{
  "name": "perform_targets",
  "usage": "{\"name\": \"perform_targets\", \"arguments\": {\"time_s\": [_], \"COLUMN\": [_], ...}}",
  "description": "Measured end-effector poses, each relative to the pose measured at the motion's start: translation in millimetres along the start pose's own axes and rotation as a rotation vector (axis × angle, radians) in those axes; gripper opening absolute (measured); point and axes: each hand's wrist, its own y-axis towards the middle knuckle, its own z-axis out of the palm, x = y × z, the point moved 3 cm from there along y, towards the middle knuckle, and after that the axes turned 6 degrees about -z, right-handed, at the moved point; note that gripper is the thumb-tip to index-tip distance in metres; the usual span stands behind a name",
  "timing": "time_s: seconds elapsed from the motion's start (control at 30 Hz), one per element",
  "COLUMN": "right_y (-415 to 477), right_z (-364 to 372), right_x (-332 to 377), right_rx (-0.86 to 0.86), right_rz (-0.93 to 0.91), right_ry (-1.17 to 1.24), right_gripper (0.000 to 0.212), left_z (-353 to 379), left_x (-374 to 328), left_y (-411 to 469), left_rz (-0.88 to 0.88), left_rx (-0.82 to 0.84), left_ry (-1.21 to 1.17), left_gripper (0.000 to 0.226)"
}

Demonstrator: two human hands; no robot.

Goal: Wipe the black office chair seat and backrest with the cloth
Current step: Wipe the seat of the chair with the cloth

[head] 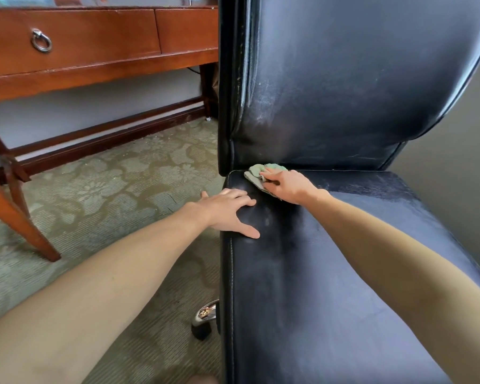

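Observation:
The black office chair fills the right half of the view, its seat (344, 273) below and its tall backrest (358, 79) above, both dusty with pale smears. My right hand (288, 185) presses a crumpled pale green cloth (257, 173) onto the back left corner of the seat, right at the crease under the backrest. My left hand (230, 210) lies flat with fingers spread on the seat's left edge, just in front of the cloth, holding nothing.
A reddish wooden desk (94, 59) with a ring-pull drawer (41, 41) stands to the left on patterned carpet (108, 184). One desk leg (20, 217) slants near my left arm. A chrome chair base arm with a black caster (204, 322) shows below the seat.

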Motion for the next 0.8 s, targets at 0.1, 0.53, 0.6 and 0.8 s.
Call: {"name": "perform_targets", "arguments": {"time_s": [0.1, 0.53, 0.6, 0.8], "right_y": [-19.0, -116.3, -123.9, -144.8], "right_z": [-4.1, -25.5, -24.4, -21.7], "right_x": [-16.7, -72.9, -69.0, -56.7], "right_rx": [0.009, -0.014, -0.049, -0.073], "right_rz": [0.131, 0.421, 0.42, 0.416], "right_ry": [-0.013, -0.033, -0.064, -0.117], "right_gripper": [0.053, 0.051, 0.048, 0.043], "left_z": [-9.1, -11.0, -15.4, -28.0], "left_x": [-16.7, -46.5, -47.2, -68.4], "left_y": [2.7, 19.5, 23.7, 33.1], "left_rz": [-0.067, -0.199, -0.201, -0.169], "left_rx": [-0.038, -0.019, -0.019, -0.062], "left_ry": [0.022, 0.296, 0.311, 0.268], "left_gripper": [0.082, 0.095, 0.094, 0.084]}}
